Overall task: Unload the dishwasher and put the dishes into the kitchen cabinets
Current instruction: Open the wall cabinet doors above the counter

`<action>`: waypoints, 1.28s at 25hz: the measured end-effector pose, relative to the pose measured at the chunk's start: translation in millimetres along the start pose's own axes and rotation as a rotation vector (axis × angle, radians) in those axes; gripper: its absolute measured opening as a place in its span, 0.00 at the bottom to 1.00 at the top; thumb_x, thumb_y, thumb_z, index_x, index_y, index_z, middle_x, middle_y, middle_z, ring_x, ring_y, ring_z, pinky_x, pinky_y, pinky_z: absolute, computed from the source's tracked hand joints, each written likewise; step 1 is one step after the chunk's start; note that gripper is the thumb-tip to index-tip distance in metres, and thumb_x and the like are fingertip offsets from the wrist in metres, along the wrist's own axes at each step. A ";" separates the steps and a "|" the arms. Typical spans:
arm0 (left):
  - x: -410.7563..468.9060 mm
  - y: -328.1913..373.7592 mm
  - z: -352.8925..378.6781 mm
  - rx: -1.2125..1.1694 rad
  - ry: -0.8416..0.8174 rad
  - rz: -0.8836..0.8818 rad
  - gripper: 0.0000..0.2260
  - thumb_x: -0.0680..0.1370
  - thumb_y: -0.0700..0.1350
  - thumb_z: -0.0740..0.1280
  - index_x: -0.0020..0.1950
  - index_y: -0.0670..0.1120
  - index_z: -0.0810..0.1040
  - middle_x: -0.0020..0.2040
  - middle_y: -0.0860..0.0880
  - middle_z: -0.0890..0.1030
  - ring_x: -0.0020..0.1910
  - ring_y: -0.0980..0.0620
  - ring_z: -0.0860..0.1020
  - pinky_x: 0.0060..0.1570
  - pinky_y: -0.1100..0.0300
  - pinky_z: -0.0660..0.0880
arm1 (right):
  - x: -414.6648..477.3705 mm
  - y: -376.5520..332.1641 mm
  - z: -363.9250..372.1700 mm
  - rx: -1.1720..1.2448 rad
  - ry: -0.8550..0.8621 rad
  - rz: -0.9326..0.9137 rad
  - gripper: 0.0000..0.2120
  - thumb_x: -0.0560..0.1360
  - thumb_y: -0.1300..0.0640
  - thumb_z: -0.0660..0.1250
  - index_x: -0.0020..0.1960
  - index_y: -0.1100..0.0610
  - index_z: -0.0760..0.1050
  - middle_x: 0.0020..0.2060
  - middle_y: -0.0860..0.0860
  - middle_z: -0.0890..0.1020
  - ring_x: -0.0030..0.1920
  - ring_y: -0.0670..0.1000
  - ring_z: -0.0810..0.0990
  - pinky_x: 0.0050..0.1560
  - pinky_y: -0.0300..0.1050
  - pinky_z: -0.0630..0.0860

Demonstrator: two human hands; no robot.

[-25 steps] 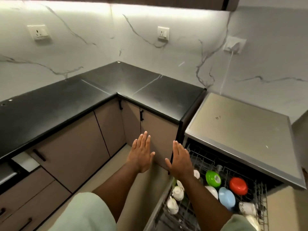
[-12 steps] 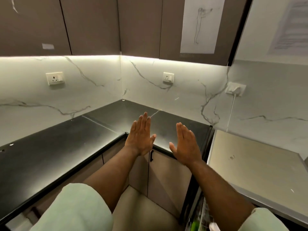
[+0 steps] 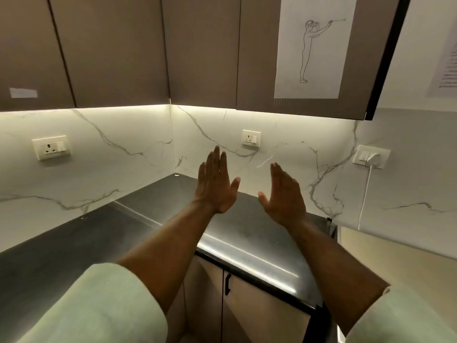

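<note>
Marble-veined walls frame a corner kitchen with a black L-shaped counter (image 3: 74,243). Above it, brown wall cabinets (image 3: 111,50) hang closed, flat-fronted and lit from beneath. Over the counter's inner corner, the person's left hand (image 3: 215,189) and right hand (image 3: 284,196) are raised apart with fingers straight and palms facing, holding nothing. A line drawing (image 3: 314,45) is stuck on the rightmost door. Below it, the counter's right end meets the pale top of the dishwasher (image 3: 395,256).

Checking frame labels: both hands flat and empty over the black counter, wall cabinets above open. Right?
Not quite. The head view shows the wall cabinets shut, with every door closed. The rest holds: the left hand and the right hand are flat and empty over the black counter.
</note>
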State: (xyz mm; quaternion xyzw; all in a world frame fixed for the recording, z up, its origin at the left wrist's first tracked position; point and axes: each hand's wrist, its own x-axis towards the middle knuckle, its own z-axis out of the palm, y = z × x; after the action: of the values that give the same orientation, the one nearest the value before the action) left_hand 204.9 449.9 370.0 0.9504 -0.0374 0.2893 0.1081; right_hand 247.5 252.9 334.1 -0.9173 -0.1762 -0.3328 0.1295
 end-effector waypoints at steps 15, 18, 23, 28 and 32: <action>248.7 -41.2 76.3 -0.183 0.057 0.064 0.33 0.81 0.58 0.54 0.79 0.42 0.44 0.79 0.42 0.49 0.78 0.42 0.48 0.74 0.43 0.47 | 222.4 36.1 66.2 0.066 0.156 0.235 0.35 0.77 0.41 0.63 0.77 0.58 0.57 0.74 0.56 0.66 0.72 0.59 0.65 0.70 0.58 0.61; 278.1 -49.5 86.0 -0.200 0.081 0.117 0.33 0.81 0.58 0.53 0.79 0.42 0.46 0.79 0.42 0.51 0.77 0.43 0.51 0.74 0.43 0.48 | 251.1 38.5 77.0 0.032 0.147 0.279 0.33 0.78 0.41 0.61 0.76 0.58 0.58 0.73 0.56 0.68 0.72 0.59 0.65 0.69 0.58 0.61; 331.1 -49.3 100.9 -0.492 -0.006 -0.049 0.32 0.81 0.60 0.53 0.77 0.40 0.52 0.76 0.41 0.60 0.74 0.42 0.60 0.71 0.45 0.54 | 300.0 39.3 79.1 0.450 0.268 0.561 0.25 0.78 0.43 0.63 0.68 0.59 0.66 0.65 0.54 0.77 0.64 0.59 0.74 0.66 0.57 0.67; 361.4 -35.5 103.3 -0.688 0.062 -0.121 0.28 0.81 0.57 0.55 0.74 0.41 0.55 0.71 0.40 0.66 0.69 0.39 0.67 0.66 0.44 0.60 | 340.1 44.0 79.7 1.075 0.646 0.935 0.08 0.75 0.58 0.63 0.46 0.64 0.72 0.43 0.54 0.76 0.45 0.53 0.76 0.42 0.43 0.67; 374.4 -35.6 104.7 -0.806 0.137 -0.223 0.21 0.82 0.53 0.55 0.70 0.41 0.62 0.67 0.41 0.69 0.67 0.40 0.68 0.65 0.45 0.61 | 354.9 42.0 76.8 1.463 0.804 1.028 0.10 0.74 0.64 0.62 0.50 0.56 0.62 0.52 0.57 0.77 0.51 0.57 0.82 0.42 0.43 0.75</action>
State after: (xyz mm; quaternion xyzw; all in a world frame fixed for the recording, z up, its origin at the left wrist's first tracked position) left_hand 577.0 457.6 487.6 0.8087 -0.0371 0.3007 0.5042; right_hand 562.3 326.3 504.7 -0.3939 0.1394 -0.3321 0.8456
